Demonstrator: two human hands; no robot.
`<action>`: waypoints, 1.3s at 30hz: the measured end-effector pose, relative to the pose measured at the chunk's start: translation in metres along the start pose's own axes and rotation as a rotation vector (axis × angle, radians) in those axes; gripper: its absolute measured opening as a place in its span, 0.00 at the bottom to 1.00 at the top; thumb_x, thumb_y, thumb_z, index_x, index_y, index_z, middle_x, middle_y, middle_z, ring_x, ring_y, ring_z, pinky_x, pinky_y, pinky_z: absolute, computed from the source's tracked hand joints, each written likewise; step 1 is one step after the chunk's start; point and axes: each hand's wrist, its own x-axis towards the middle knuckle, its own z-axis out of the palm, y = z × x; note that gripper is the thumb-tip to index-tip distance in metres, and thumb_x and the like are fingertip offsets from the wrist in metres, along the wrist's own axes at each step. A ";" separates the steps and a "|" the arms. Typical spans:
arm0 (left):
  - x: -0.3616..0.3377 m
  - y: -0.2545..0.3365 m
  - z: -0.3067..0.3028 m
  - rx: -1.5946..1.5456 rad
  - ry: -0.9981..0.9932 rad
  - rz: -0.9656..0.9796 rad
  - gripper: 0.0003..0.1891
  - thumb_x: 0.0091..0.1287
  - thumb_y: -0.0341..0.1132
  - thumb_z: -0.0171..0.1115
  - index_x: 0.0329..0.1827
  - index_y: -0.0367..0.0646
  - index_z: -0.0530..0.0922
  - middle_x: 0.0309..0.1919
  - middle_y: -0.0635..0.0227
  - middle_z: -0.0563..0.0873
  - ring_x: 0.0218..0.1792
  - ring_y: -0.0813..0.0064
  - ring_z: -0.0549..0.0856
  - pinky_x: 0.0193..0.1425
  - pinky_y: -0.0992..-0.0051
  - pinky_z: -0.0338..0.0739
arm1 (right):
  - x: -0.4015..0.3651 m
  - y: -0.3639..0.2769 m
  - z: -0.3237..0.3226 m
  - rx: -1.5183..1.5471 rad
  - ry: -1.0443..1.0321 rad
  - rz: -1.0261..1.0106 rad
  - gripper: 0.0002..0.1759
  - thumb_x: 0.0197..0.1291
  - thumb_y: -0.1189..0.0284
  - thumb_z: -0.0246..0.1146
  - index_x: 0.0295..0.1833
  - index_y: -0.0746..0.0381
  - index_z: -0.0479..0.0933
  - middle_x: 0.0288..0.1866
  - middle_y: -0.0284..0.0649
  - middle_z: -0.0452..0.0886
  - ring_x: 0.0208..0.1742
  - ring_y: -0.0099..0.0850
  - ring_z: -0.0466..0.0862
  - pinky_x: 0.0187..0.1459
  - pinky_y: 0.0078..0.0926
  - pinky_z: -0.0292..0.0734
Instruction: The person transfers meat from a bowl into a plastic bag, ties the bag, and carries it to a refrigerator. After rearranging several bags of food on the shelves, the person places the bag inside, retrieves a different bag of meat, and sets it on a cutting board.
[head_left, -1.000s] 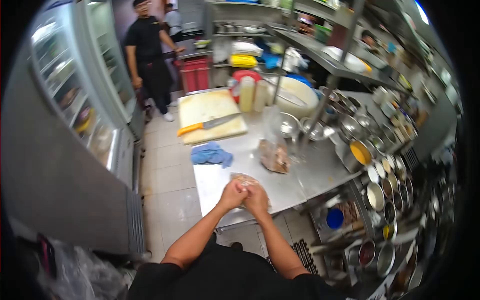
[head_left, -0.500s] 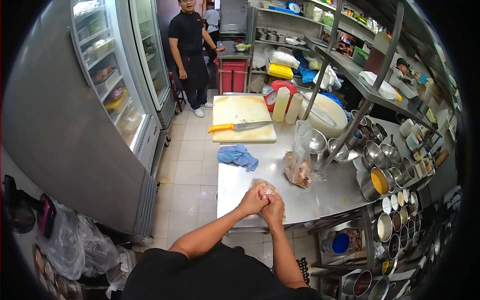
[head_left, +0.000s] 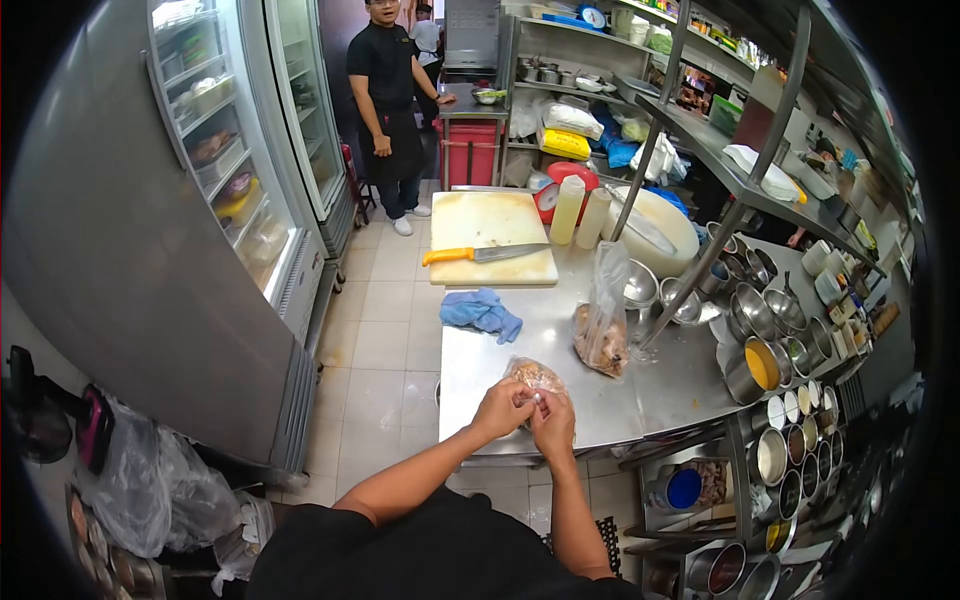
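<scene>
Near the front edge of the steel table, a clear plastic bag [head_left: 537, 374] with light brown food inside lies under my hands. My left hand [head_left: 501, 408] and my right hand [head_left: 552, 422] are side by side, fingers pinched on the gathered plastic at the bag's near end. A second filled bag [head_left: 601, 340] stands upright to the right, its top loose. A crumpled blue cloth [head_left: 482, 314] lies beyond my hands. Behind it, a knife with an orange handle [head_left: 450, 256] rests on a white cutting board [head_left: 490, 220].
The steel table [head_left: 650, 405] carries bottles [head_left: 567, 210], metal bowls [head_left: 640, 284] and a shelf post on the right. A person in black [head_left: 385, 90] stands in the aisle beyond. Tall fridges [head_left: 225, 150] line the left. Pots and containers fill the far right.
My fingers have shifted slightly at the bag's end, and a bit of whitish plastic now shows between them. The whole view has moved a little.
</scene>
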 end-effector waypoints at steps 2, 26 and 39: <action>-0.003 0.001 0.003 0.005 0.022 0.018 0.07 0.55 0.30 0.67 0.31 0.36 0.80 0.30 0.64 0.79 0.27 0.76 0.78 0.34 0.76 0.75 | -0.004 0.002 0.000 0.049 0.018 -0.018 0.14 0.53 0.79 0.65 0.48 0.64 0.80 0.31 0.44 0.76 0.31 0.36 0.78 0.35 0.32 0.74; 0.001 -0.009 -0.002 -0.028 -0.150 -0.153 0.06 0.58 0.33 0.62 0.27 0.42 0.74 0.19 0.78 0.72 0.23 0.86 0.69 0.26 0.80 0.66 | -0.003 -0.008 -0.011 0.020 -0.019 -0.098 0.13 0.49 0.79 0.68 0.43 0.62 0.82 0.29 0.44 0.77 0.30 0.39 0.78 0.34 0.33 0.74; 0.003 -0.031 -0.001 -0.162 -0.267 -0.244 0.06 0.59 0.33 0.62 0.30 0.39 0.79 0.22 0.77 0.77 0.24 0.86 0.73 0.28 0.81 0.69 | -0.011 0.024 0.012 -0.137 0.129 -0.159 0.11 0.49 0.76 0.65 0.40 0.64 0.81 0.28 0.46 0.78 0.34 0.44 0.79 0.39 0.38 0.74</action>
